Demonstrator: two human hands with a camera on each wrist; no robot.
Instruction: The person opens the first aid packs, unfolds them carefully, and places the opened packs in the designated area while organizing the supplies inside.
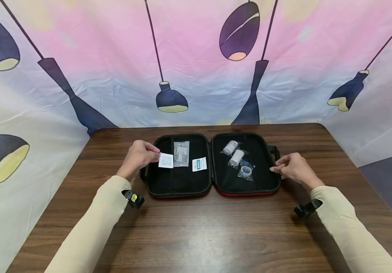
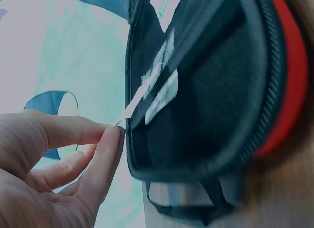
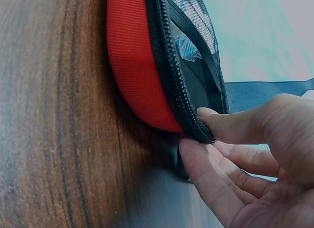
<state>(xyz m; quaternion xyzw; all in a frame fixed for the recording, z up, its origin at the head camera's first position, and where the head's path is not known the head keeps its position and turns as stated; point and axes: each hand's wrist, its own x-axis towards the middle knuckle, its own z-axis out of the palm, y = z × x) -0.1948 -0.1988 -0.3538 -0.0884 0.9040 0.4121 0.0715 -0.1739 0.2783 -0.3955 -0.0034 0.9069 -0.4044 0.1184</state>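
Note:
A zip case with black lining point(image 1: 192, 185) and a red outside point(image 2: 294, 66) lies unfolded on the table. Over its left half, my left hand point(image 1: 140, 156) pinches a small flat white packet point(image 1: 166, 160) by its edge, between thumb and finger. Beneath and beside that are a clear printed sachet point(image 1: 181, 154) and a white packet with a blue print point(image 1: 199, 164). My right hand point(image 1: 295, 168) grips the zipped rim point(image 3: 181, 86) of the right half, thumb inside and fingers outside. That half holds two wrapped white rolls point(image 1: 236, 158) and a bagged tape roll point(image 1: 246, 171).
The wooden table point(image 1: 202, 235) extends in front of and around the case. A black carry handle point(image 1: 275, 151) sticks out at the case's right side, and a strap loop point(image 2: 191, 208) at its left. Behind the table hangs a printed cloth point(image 1: 202, 68).

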